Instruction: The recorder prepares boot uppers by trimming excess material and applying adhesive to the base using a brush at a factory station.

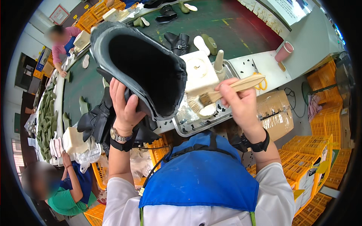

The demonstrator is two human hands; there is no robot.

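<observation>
My left hand is closed around a black boot, held up with its wide opening tilted toward me. A pale grey band runs along the boot's far left edge. My right hand grips the wooden handle of a flat brush. The brush's whitish bristles point down to the left, over a small white-coated dish in a metal tray; whether they touch it, I cannot tell. Dark scraps lie in the tray. Behind the brush stands a white block-shaped container. More black boot parts are beside my left wrist.
Orange-handled scissors and a pink cup are on the white ledge to the right. Boots and pale insoles rest on the green conveyor. Yellow crates and a cardboard box stand at right. Two people work at left.
</observation>
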